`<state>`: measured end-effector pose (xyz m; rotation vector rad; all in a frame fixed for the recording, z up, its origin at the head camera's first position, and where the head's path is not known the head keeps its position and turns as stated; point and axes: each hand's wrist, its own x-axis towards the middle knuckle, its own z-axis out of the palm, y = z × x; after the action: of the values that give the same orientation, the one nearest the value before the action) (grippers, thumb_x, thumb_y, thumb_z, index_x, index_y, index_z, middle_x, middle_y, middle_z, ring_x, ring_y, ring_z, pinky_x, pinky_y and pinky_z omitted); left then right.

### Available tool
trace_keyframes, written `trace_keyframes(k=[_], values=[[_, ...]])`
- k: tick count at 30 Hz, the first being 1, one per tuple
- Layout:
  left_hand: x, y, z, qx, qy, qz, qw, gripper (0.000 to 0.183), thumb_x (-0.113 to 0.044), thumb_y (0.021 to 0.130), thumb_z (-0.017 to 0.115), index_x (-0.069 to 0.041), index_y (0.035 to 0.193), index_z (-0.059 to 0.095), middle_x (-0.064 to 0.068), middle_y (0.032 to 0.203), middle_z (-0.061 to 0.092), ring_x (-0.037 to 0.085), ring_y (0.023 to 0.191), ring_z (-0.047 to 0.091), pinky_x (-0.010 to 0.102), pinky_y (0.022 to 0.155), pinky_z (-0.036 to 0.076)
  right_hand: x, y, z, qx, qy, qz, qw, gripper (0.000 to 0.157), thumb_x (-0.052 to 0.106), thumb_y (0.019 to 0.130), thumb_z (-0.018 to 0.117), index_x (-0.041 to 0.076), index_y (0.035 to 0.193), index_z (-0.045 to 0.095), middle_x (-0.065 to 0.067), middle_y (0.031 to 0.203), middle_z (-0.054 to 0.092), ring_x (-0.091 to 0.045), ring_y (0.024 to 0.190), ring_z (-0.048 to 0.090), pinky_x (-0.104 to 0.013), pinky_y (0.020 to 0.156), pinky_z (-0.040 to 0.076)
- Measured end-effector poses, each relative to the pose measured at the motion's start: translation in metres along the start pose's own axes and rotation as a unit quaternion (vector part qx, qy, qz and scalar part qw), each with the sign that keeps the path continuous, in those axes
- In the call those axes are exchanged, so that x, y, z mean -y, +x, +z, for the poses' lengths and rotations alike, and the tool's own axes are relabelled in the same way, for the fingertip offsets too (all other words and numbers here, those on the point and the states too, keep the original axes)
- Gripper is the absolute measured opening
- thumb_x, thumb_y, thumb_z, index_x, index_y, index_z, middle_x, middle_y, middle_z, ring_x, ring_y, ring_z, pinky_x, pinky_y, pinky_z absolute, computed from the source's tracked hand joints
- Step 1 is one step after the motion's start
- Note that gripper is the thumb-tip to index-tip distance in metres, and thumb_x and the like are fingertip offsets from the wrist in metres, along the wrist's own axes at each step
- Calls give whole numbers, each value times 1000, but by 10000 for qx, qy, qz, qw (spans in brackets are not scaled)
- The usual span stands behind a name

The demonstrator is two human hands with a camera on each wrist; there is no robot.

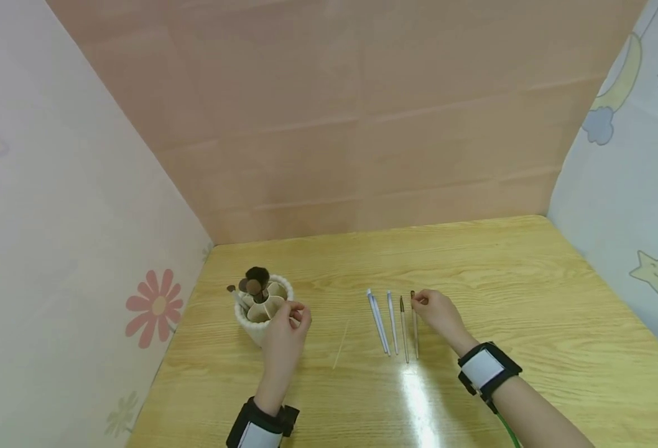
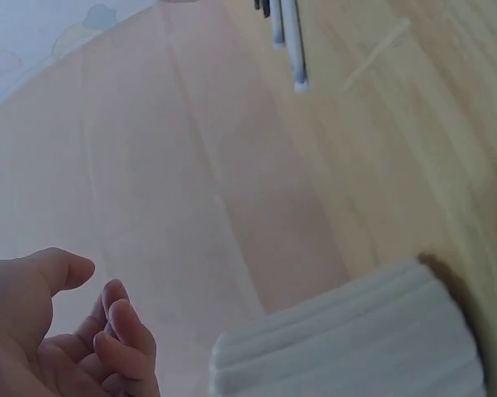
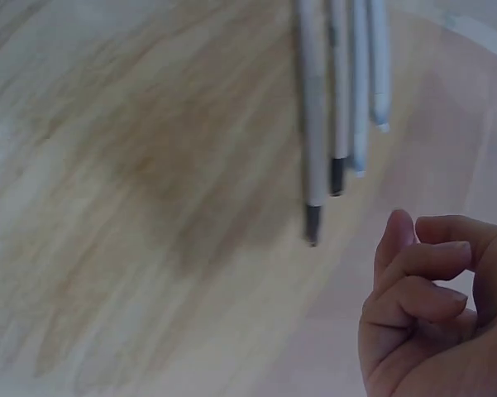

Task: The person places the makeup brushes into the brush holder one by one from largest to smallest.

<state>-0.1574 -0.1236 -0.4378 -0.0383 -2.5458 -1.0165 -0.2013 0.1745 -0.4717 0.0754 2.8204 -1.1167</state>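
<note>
Beside a white ribbed holder [image 1: 253, 331] with round compartments, my left hand [image 1: 287, 330] hovers with loosely curled fingers. Makeup brushes with dark fluffy heads [image 1: 257, 283] stand in the holder. In the left wrist view, a gap shows between thumb and fingers of that hand, and nothing is in it. My right hand [image 1: 438, 315] is at the head end of the rightmost slim brush [image 1: 416, 336] lying on the table; its fingers are bent and hold nothing in the right wrist view. Another slim dark-tipped brush [image 1: 404, 336] lies to its left.
Several slim pale-blue and white sticks [image 1: 393, 326] lie roughly parallel, left of the slim brushes. A thin pale strip [image 1: 340, 345] lies between them and the holder. The wooden table [image 1: 502, 274] meets a pinkish-brown backdrop [image 1: 362, 155] behind and patterned side panels.
</note>
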Motion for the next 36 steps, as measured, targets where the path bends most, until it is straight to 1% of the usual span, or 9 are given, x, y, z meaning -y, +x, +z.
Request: trace_keyframes(k=[2, 5, 8, 11, 17, 21, 24, 31, 36], values=[[2, 0, 7, 155, -116, -53, 9998, 12, -21, 91, 62, -9, 91, 65, 1, 74, 65, 7, 60, 53, 18, 52, 41, -6, 5, 4, 25, -129, 130, 9998, 31, 18, 95, 52, -7, 109, 64, -18, 96, 68, -21, 75, 59, -31, 60, 45], [6, 0, 15, 339, -355, -126, 9987, 11, -19, 91, 62, -8, 90, 65, 3, 75, 65, 7, 61, 53, 18, 54, 43, -14, 11, 11, 103, -220, 312, 9992, 31, 22, 95, 53, -5, 107, 64, -11, 82, 64, -16, 64, 51, -28, 54, 38], [10, -1, 22, 452, -485, -147, 9977, 11, -16, 90, 63, -6, 90, 66, 4, 76, 64, 8, 62, 54, 18, 56, 44, -18, 15, 18, 162, -173, 413, 9989, 32, 25, 95, 54, -4, 103, 63, -2, 67, 52, -12, 55, 40, -25, 50, 32], [12, -3, 27, 513, -376, -175, 9978, 11, -17, 90, 63, -6, 89, 66, 3, 76, 64, 7, 62, 54, 18, 55, 43, -20, 17, 23, 77, -192, 426, 9989, 29, 26, 95, 55, -2, 93, 61, 2, 60, 42, -11, 51, 36, -23, 48, 29], [15, -4, 31, 435, -167, -225, 9987, 11, -19, 89, 64, -9, 88, 66, 1, 74, 64, 7, 60, 54, 18, 54, 41, -21, 20, 25, -213, -359, 438, 9982, 27, 24, 95, 54, 5, 75, 53, 2, 59, 40, -12, 52, 38, -24, 48, 29], [16, -5, 30, 420, -114, -215, 9988, 10, -19, 89, 64, -9, 88, 66, 1, 74, 64, 7, 60, 54, 19, 54, 41, -23, 21, 24, -332, -492, 570, 9966, 40, 24, 96, 52, 12, 58, 42, 6, 51, 33, -9, 46, 31, -20, 42, 24], [16, -5, 29, 444, -82, -247, 9987, 11, -19, 89, 64, -9, 88, 66, 0, 74, 64, 6, 60, 54, 20, 54, 41, -23, 20, 22, -340, -552, 733, 9952, 50, 25, 97, 50, 17, 50, 33, 8, 46, 27, -6, 42, 26, -18, 39, 20], [16, -6, 29, 525, -61, -344, 9980, 12, -21, 90, 63, -10, 89, 66, 0, 74, 65, 5, 58, 52, 20, 52, 40, -25, 17, 13, -108, -553, 1016, 9932, 45, 22, 92, 53, 17, 50, 36, 8, 45, 28, -6, 42, 27, -17, 39, 21], [14, -7, 28, 565, -23, -341, 9978, 13, -22, 90, 63, -10, 90, 66, 0, 75, 65, 5, 59, 53, 20, 51, 39, -28, 16, 7, -32, -592, 954, 9937, 45, 24, 92, 53, 18, 51, 35, 9, 46, 27, -6, 43, 26, -17, 41, 21]])
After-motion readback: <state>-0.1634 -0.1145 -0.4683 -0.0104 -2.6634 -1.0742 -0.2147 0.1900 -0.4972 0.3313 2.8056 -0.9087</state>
